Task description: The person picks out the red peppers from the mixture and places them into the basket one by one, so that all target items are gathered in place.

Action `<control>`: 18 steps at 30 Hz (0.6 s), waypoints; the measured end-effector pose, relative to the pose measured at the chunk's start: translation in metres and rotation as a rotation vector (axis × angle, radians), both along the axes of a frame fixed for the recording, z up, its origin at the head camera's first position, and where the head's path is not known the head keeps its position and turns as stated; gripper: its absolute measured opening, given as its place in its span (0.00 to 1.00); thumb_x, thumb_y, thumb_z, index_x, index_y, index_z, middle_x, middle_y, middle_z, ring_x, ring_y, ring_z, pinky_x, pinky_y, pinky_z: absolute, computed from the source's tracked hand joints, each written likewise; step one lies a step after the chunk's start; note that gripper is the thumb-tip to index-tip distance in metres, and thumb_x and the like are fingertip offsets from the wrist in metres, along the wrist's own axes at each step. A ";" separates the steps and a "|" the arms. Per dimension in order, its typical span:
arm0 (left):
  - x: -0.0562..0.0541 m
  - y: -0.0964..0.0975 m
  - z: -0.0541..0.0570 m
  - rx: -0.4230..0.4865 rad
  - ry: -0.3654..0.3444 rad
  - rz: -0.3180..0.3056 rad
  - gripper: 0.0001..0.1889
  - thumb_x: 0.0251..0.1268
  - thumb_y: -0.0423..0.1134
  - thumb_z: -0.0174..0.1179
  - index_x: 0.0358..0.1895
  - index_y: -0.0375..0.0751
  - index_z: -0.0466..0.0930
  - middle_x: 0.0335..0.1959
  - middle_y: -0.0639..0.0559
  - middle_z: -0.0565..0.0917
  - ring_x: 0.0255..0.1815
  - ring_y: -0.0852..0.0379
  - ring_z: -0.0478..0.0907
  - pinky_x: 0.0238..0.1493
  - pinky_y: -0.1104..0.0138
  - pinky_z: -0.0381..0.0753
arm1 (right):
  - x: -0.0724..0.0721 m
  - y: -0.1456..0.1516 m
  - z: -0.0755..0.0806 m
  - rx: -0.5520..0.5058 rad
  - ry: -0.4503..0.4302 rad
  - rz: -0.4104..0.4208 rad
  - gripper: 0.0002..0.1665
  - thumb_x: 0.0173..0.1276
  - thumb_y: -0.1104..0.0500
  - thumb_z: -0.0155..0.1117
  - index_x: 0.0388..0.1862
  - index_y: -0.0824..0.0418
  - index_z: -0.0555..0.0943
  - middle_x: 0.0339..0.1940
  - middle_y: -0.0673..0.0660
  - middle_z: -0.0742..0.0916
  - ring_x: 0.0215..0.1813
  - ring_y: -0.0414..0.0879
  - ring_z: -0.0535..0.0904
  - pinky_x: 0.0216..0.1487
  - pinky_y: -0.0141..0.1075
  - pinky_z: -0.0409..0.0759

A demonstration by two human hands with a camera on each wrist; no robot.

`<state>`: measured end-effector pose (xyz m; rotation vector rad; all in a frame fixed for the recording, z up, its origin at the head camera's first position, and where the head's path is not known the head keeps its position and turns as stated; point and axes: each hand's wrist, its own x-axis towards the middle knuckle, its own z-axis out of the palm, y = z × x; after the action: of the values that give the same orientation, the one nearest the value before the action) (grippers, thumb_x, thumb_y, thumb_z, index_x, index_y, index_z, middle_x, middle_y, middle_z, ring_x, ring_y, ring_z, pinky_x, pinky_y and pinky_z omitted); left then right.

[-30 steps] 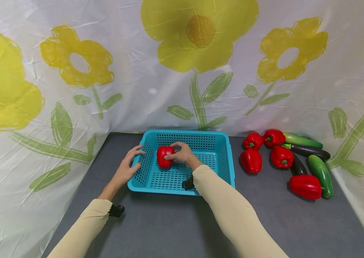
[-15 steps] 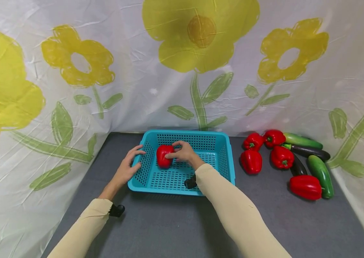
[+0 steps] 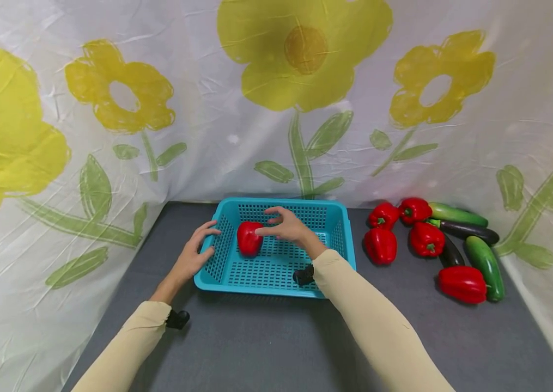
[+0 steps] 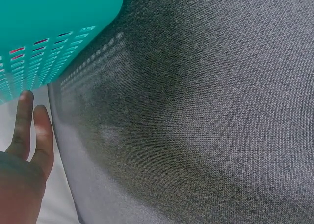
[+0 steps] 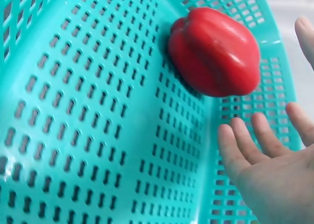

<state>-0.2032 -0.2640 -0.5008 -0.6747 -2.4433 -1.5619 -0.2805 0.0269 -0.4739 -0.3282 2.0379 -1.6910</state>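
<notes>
A red bell pepper (image 3: 248, 239) lies in the left half of the turquoise plastic basket (image 3: 251, 290). Just right of the pepper, my right hand (image 3: 287, 227) hovers inside the basket with its fingers spread. In the right wrist view, a gap shows between the fingers of that hand (image 5: 272, 160) and the bell pepper (image 5: 216, 52). My left hand (image 3: 193, 258) is at the basket's left rim, fingers extended over it and thumb apart from them. The left wrist view shows two straight fingers (image 4: 43, 138) beside the basket's perforated outer wall (image 4: 49, 55).
On the right of the dark grey table (image 3: 256, 343) are several more red bell peppers (image 3: 381, 245), eggplants (image 3: 467, 231), a green cucumber (image 3: 486, 268) and a paler green vegetable (image 3: 457, 214). A white cloth with painted yellow flowers (image 3: 198, 136) hangs behind.
My right hand has let go of the bell pepper and drawn back slightly to the right, its fingers spreading. The pepper stays in the basket; the left hand has not moved.
</notes>
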 end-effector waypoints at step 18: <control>0.002 0.001 0.003 -0.014 0.024 -0.012 0.21 0.63 0.13 0.49 0.60 0.19 0.72 0.73 0.24 0.59 0.73 0.26 0.54 0.61 0.48 0.65 | 0.014 0.058 0.037 -0.166 0.095 -0.081 0.24 0.77 0.63 0.61 0.67 0.71 0.72 0.58 0.70 0.81 0.62 0.64 0.78 0.61 0.49 0.75</control>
<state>-0.2008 -0.2629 -0.4974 -0.7069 -2.4402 -1.5330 -0.2663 0.0847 -0.4365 -0.3923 2.0058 -1.9335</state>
